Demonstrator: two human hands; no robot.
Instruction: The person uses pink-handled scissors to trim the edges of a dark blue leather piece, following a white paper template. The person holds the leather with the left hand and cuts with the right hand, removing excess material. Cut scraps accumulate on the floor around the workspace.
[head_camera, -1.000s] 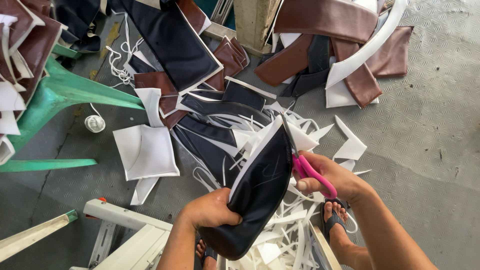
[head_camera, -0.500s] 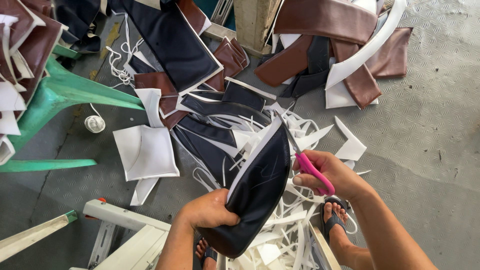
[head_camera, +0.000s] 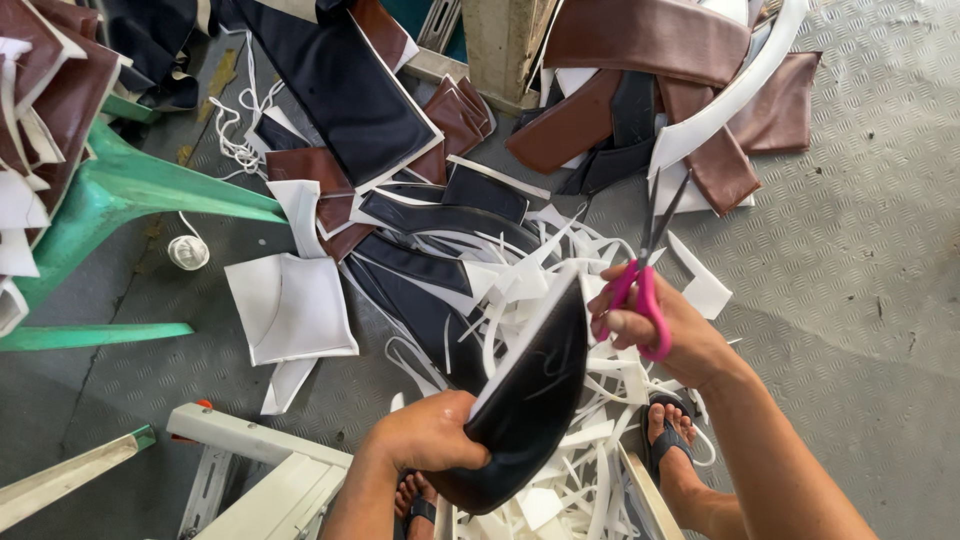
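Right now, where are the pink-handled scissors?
In the head view, the pink-handled scissors are right of centre in the right hand, blades open and pointing up, just right of the black padded piece held by the left hand.

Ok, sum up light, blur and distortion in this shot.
Head view: soft, even daylight, weak shadows; mild sheen on the dark piece in the left hand; scissors in the right hand fairly sharp; wide-angle stretching at the edges.
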